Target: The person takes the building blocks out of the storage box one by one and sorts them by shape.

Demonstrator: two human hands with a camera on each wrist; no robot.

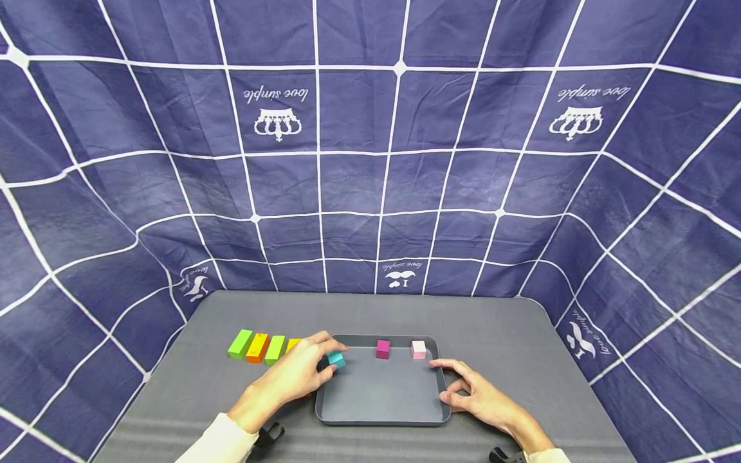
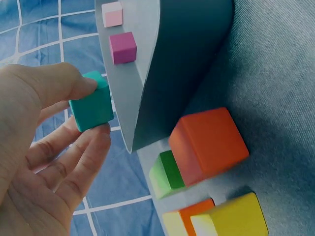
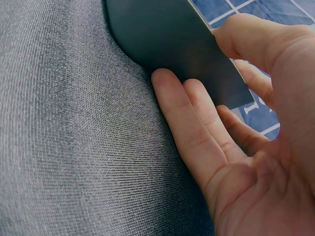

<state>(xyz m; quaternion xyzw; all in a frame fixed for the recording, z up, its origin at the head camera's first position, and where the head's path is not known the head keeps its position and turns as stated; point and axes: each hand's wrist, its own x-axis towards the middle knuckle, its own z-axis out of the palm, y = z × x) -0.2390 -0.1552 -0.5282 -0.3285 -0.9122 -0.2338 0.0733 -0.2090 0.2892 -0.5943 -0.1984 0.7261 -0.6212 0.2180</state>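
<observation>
My left hand (image 1: 298, 368) pinches a teal block (image 2: 93, 104) between thumb and fingertips. In the head view the block overlaps the left end of the grey tray (image 1: 382, 423); the left wrist view shows it beside the tray's rim. Inside the tray, near its far side, a magenta cube (image 1: 383, 349) and a pale pink cube (image 1: 419, 349) sit apart from each other. At the tray's right edge, my right hand (image 1: 477, 397) holds the rim. Its thumb is at the top edge, while several fingers (image 3: 179, 113) lie along the outer wall.
Left of the tray stands a row of coloured blocks: a green block (image 1: 240, 344), an orange-and-yellow block (image 1: 257, 347), another green block (image 1: 275, 350) and a yellow one (image 1: 292, 344) partly behind my left hand. An orange block (image 2: 209, 145) lies close to the tray. Blue gridded cloth (image 1: 359, 186) surrounds the grey tabletop.
</observation>
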